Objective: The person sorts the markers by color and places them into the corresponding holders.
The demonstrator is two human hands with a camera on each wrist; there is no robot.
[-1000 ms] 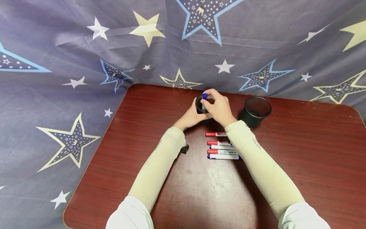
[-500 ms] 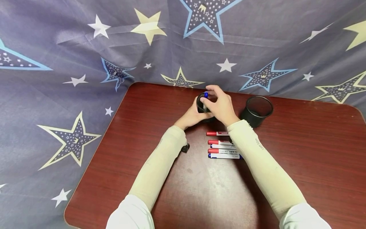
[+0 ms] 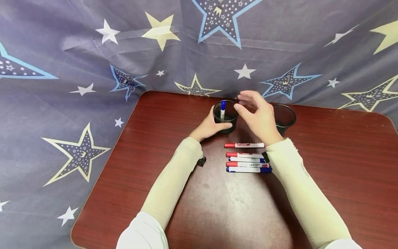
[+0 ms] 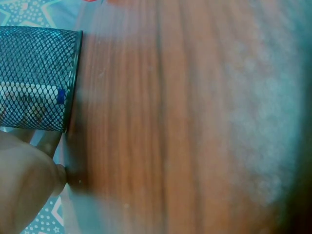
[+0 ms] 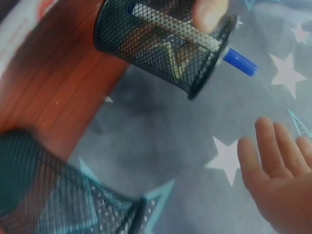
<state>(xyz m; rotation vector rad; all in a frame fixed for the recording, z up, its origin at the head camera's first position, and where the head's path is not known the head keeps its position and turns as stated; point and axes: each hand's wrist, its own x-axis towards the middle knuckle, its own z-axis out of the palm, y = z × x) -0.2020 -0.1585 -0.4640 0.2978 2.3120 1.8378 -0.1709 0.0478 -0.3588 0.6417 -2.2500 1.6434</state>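
Observation:
My left hand [image 3: 212, 126] grips a black mesh pen cup [image 3: 226, 130] from its left side, thumb across the front. Inside leans a marker [image 3: 223, 110] with a white barrel and blue cap; its cap stands out past the rim in the right wrist view, and its barrel shows through the mesh [image 4: 41, 53] in the left wrist view. To the right of this cup, my right hand [image 3: 259, 116] is in the air, fingers spread and holding nothing, thumb tip right by the rim. The right wrist view shows those fingers [image 5: 270, 151] apart from the marker.
A second black mesh pen cup [image 3: 284, 117] stands on the right, partly behind my right hand. Several red and blue markers [image 3: 245, 169] lie side by side on the dark red table [image 3: 342, 166]. A star-patterned cloth [image 3: 199, 55] hangs along the back edge.
My right hand has let go of the blue-capped marker and moved right, away from the pen cup. The marker stays in the cup. My left hand keeps its grip.

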